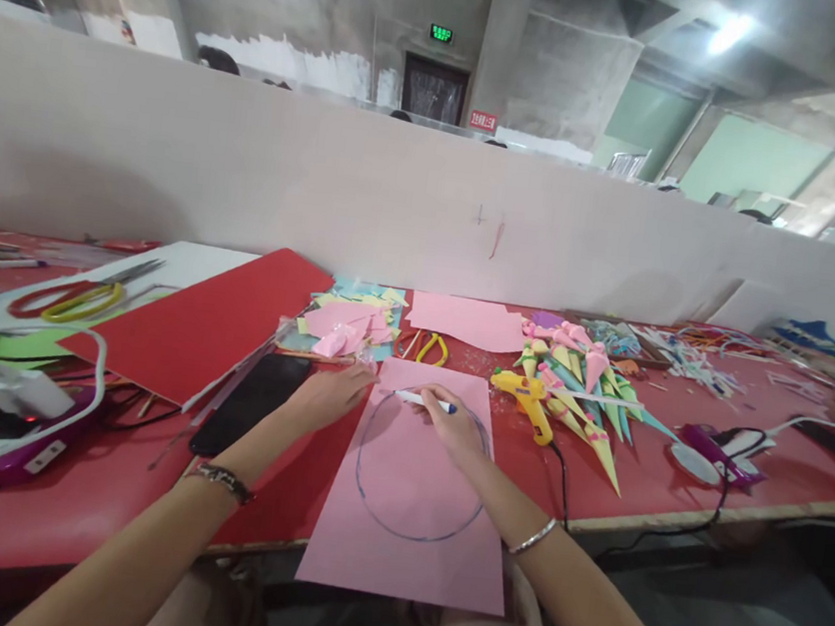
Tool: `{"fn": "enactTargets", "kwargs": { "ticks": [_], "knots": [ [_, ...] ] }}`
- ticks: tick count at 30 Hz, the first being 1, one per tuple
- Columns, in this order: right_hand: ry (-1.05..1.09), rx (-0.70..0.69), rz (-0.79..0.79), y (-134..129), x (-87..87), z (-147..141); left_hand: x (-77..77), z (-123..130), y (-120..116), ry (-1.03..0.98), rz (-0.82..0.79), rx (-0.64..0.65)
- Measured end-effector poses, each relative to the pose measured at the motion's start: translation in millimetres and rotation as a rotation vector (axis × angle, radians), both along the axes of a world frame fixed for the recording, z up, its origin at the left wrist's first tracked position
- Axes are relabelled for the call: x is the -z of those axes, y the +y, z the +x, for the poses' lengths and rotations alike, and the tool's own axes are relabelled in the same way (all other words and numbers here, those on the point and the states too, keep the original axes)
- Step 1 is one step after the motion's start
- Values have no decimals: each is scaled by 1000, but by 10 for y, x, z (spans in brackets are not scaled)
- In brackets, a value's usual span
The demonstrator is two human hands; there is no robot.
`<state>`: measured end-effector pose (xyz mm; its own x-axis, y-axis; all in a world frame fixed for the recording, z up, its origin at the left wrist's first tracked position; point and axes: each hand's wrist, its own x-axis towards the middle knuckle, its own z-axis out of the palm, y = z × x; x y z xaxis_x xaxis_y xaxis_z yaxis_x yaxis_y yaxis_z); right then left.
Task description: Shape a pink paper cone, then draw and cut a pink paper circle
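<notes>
Red table (640, 479) bears a pink sheet (403, 573), lower centre of the frame. Right hand (454, 423) pinches a marker (409, 396) beside the drawn loop (426, 539); left hand's (329, 395) grip, I cannot tell. Drawing seems underway, calling for steady paper.

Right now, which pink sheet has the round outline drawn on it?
The near pink sheet, under the right hand, its lower end past the edge of the table. The back pink sheet, by the partition, shows no line.
</notes>
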<state>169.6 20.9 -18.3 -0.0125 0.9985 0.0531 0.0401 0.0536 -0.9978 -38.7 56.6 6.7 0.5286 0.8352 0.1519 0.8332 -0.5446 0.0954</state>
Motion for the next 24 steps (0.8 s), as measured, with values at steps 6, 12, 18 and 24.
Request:
{"fn": "enactTargets", "kwargs": {
  "ticks": [6, 12, 18, 24],
  "knots": [
    [-16, -6, 34, 144, -8, -30, 125, -42, 26, 64, -105, 70],
    [-14, -2, 74, 314, 12, -66, 127, -28, 121, 78, -83, 0],
    [-26, 11, 79, 399, 117, -127, 104, -25, 81, 130, -98, -14],
    [-49, 57, 91, 440, 181, -182, 96, -13, 78, 151, -105, -43]
  ]
}}
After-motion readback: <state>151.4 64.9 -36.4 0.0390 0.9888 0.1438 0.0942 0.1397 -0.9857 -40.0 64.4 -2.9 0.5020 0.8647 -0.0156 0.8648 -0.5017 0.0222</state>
